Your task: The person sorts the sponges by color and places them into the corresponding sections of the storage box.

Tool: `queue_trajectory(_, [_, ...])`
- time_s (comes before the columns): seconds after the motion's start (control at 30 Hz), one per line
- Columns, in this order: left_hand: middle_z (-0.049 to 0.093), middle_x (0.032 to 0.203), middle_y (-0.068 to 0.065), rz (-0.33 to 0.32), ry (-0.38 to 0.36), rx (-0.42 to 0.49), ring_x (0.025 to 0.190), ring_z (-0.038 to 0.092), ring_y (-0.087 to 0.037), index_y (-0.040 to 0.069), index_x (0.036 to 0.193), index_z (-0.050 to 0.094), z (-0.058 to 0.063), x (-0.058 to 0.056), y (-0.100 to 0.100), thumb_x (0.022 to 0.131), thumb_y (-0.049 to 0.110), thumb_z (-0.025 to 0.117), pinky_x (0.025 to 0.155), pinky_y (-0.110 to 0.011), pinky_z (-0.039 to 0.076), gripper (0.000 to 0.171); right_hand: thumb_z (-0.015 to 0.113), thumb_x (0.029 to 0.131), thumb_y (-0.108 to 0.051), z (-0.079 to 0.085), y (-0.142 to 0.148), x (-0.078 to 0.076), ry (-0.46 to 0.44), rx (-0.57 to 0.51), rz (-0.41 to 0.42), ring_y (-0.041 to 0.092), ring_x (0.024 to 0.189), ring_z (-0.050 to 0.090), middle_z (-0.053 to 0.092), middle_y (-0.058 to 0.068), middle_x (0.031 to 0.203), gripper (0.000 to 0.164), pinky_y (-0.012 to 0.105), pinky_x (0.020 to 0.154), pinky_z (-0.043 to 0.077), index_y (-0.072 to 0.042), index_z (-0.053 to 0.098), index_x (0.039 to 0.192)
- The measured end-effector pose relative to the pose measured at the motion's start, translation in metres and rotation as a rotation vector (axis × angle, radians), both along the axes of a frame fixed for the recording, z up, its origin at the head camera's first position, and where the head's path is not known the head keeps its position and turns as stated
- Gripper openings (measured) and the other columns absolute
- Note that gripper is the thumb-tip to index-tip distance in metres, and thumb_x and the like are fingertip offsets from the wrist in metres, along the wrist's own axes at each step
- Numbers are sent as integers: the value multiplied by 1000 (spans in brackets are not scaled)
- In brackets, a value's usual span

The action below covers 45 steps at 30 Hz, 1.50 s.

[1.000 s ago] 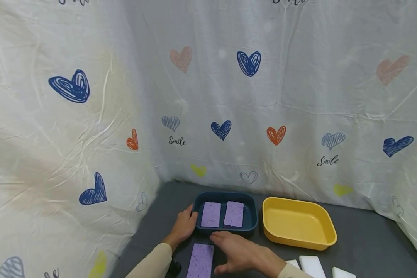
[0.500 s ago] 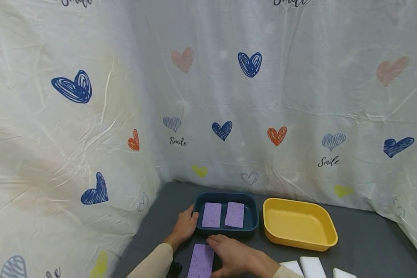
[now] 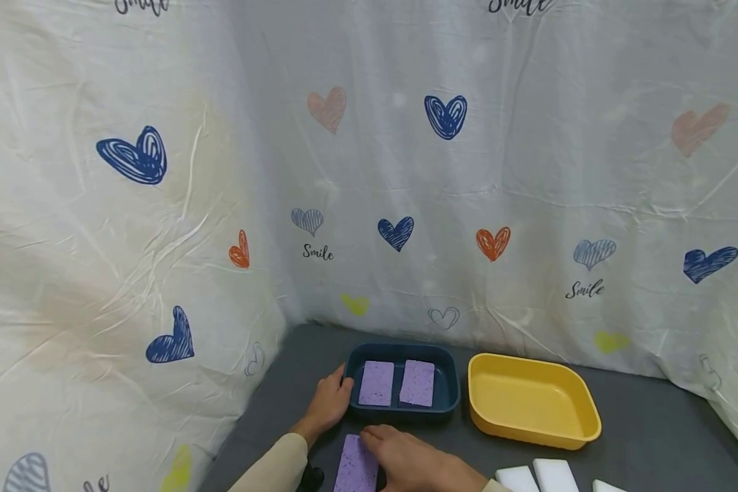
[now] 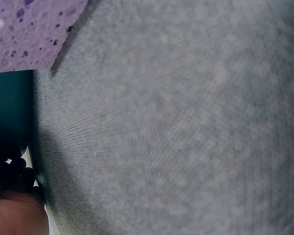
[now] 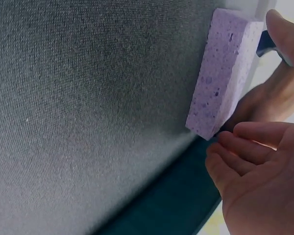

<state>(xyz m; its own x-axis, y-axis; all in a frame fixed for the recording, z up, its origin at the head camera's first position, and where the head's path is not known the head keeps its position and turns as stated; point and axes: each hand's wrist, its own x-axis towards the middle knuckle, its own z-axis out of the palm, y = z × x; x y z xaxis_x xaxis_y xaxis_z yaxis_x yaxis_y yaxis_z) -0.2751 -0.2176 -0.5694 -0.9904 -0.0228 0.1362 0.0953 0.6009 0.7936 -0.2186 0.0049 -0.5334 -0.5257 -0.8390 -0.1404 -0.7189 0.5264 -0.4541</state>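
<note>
My left hand point(image 3: 329, 402) holds the left side of a dark blue container point(image 3: 404, 413), thumb at its near left corner. Inside the container lie two purple sponges point(image 3: 376, 383), point(image 3: 416, 383), side by side. On the table in front, another purple speckled sponge point(image 3: 355, 466) lies lengthwise. Close along its right side is my right hand point(image 3: 408, 458). The right wrist view shows this sponge point(image 5: 220, 73) between the spread thumb and fingers of the right hand point(image 5: 264, 181); contact cannot be made out. In the left wrist view, only part of the left hand point(image 4: 17, 213) shows.
A yellow container point(image 3: 531, 400) stands right of the blue one. Several white blocks point(image 3: 555, 475) lie at the near right. A small black object point(image 3: 310, 476) sits by the left sleeve. Behind the grey table point(image 3: 289, 362) hangs a heart-printed white curtain point(image 3: 443, 171).
My right hand has moved left and toward me, from above and right of the near sponge to close beside it. The left hand stays at the blue container.
</note>
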Motion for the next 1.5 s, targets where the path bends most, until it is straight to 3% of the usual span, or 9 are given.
queue_trajectory(0.3, [70,144,-24,-6,11,-9,132,68,-43,0,154,58,-1,2,1,110,15,50,114,-65,50,47,86,90,-55,5,-6,7,-72,44,-80,12,147,55,52,-7,166,88,38,121,50,-22,50,164])
queue_trajectory(0.53, [71,143,-23,-10,17,-3,131,69,-41,1,153,60,0,3,1,110,15,50,112,-65,52,46,86,92,-52,2,-9,9,-58,74,-97,14,149,54,53,-5,166,84,39,121,50,-20,51,163])
queue_trajectory(0.87, [71,142,-22,-4,22,4,129,70,-40,3,152,61,-1,2,1,110,16,50,112,-65,52,45,88,90,-53,-6,-13,7,-19,90,-96,16,150,53,53,0,166,90,41,120,51,-15,51,162])
queue_trajectory(1.5, [71,143,-22,2,22,-2,130,69,-41,4,152,61,-2,0,0,110,16,50,113,-65,51,45,87,89,-58,-8,-14,9,6,85,-109,13,146,55,53,0,165,92,40,120,50,-15,51,162])
